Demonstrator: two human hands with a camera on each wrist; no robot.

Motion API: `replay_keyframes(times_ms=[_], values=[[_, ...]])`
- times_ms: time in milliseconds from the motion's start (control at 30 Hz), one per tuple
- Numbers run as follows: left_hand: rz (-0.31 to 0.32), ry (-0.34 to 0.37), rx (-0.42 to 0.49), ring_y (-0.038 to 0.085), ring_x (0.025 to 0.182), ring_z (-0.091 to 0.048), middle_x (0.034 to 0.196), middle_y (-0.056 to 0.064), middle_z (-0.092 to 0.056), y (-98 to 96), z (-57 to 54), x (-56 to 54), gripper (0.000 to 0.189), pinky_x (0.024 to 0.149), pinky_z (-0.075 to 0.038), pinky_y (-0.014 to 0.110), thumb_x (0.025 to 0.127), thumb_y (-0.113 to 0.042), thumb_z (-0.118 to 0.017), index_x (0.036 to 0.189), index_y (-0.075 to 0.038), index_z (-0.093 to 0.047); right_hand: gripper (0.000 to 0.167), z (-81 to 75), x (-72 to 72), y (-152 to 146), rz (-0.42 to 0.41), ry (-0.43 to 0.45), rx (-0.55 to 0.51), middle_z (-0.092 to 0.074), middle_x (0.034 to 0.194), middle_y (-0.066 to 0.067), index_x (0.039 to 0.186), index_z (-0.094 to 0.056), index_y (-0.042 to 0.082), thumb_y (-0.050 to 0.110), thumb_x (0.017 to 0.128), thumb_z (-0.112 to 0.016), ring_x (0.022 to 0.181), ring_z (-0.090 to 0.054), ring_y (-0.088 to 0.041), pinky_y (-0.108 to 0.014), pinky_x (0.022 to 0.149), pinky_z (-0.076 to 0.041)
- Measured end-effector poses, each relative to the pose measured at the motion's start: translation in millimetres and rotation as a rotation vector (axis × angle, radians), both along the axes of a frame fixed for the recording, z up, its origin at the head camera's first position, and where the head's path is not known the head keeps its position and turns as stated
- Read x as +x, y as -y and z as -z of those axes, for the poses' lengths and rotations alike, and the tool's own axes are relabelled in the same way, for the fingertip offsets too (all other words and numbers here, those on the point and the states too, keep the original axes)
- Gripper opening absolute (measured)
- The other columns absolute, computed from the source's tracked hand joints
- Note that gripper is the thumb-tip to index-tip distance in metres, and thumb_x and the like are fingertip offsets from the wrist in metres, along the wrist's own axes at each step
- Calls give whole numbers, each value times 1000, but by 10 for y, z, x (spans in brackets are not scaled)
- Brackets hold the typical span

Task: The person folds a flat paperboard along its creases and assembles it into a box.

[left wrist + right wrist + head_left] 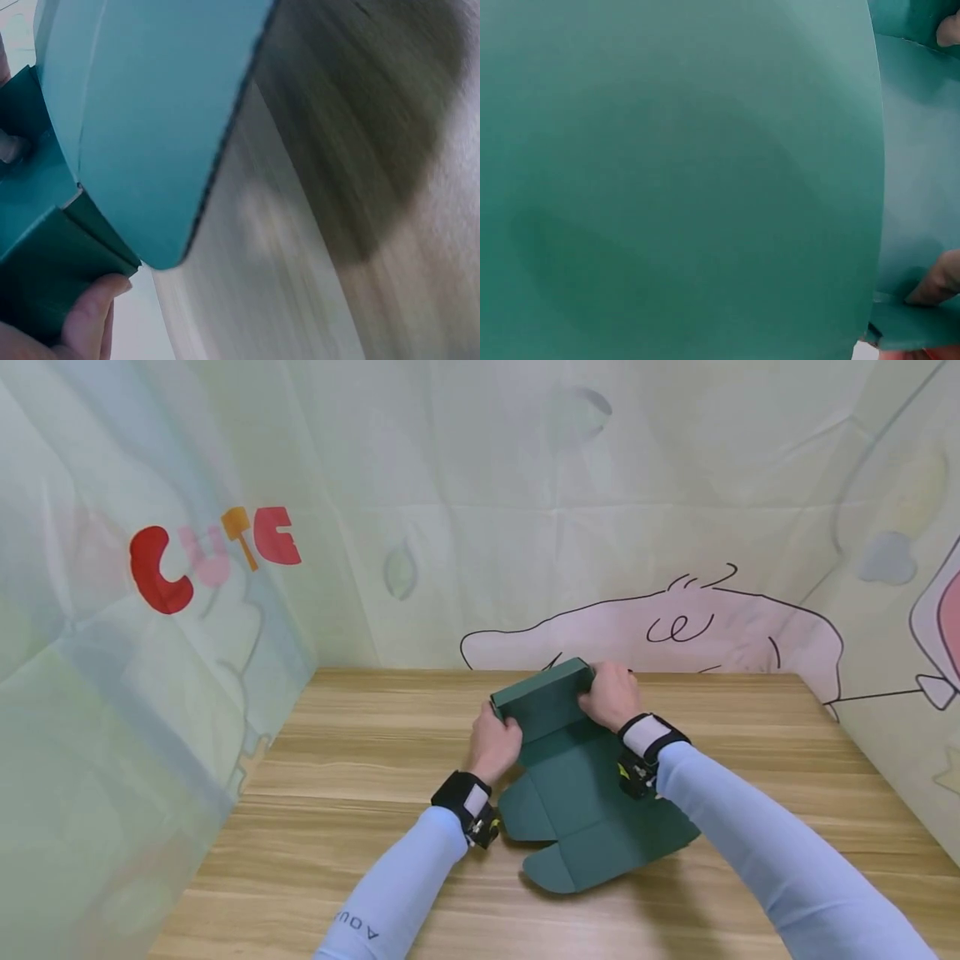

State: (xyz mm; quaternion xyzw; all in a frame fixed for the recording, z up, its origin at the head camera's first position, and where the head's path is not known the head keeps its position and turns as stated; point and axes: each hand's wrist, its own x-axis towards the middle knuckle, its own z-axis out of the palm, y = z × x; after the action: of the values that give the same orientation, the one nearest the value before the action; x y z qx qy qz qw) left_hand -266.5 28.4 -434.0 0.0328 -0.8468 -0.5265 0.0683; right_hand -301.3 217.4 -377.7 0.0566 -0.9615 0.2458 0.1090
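A dark green cardboard box (pixel 577 789), partly folded, is tilted up off the wooden table, with rounded side flaps spread toward the near side. Its far end is folded up into a narrow wall. My left hand (pixel 495 743) grips the left corner of that wall, thumb on the inner face. At the right corner, my right hand (pixel 611 695) holds the same wall. In the left wrist view, a thumb (pixel 94 311) presses the folded corner below a large rounded flap (pixel 157 127). A broad green panel (pixel 682 180) fills most of the right wrist view, hiding much of the right hand.
The wooden table (pixel 360 735) carries the box's shadow at its near side. Fabric backdrops with printed drawings and letters (pixel 161 570) stand along the back, left and right of the table. A wrist camera (pixel 480 827) sits close to the left flaps.
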Motion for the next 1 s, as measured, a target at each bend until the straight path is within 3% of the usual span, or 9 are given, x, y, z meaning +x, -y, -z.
replay_keyframes(times_ms=[167,400,667,767,867,1000], values=[[-3,1,-16,36,122,-55,130,25,-56,11,-5,-9,44,102,-45,49,95,-15,-45,135,3,-43,17,5,10,-3,-11,7,-18,-65,83,-19,95,-66,-5,5,81,-63,69,-58,-30,-44,62,-51],[22,5,15,36,125,-53,132,25,-55,11,1,4,44,104,-43,49,96,-14,-44,135,3,-42,11,29,-16,-28,-30,-10,-20,-60,74,-15,87,-65,-3,6,81,-62,63,-56,-27,-34,53,-44],[-19,5,-2,37,122,-55,130,25,-56,90,-37,-33,41,102,-45,49,95,-15,-45,132,3,-45,30,-5,-37,-122,-193,200,-56,-65,88,-22,106,-61,-11,5,81,-60,62,-59,-23,-33,55,-51],[-12,11,-15,37,121,-55,129,25,-57,100,-50,-37,41,101,-46,49,94,-16,-45,131,3,-46,22,-21,-19,-132,-205,231,-27,-64,89,-23,100,-61,-9,5,83,-59,66,-59,-24,-35,58,-53],[-5,14,-22,37,120,-56,129,25,-57,96,-49,-31,41,100,-47,49,94,-16,-45,131,3,-45,7,-10,-2,-131,-201,224,5,-60,77,-16,84,-57,-3,4,84,-58,62,-58,-23,-32,53,-49],[-3,19,-13,38,120,-55,130,25,-56,76,-44,-13,42,101,-46,49,95,-15,-45,132,3,-45,10,20,7,-130,-199,171,46,-51,68,-10,74,-51,3,2,82,-58,58,-53,-21,-29,49,-41]])
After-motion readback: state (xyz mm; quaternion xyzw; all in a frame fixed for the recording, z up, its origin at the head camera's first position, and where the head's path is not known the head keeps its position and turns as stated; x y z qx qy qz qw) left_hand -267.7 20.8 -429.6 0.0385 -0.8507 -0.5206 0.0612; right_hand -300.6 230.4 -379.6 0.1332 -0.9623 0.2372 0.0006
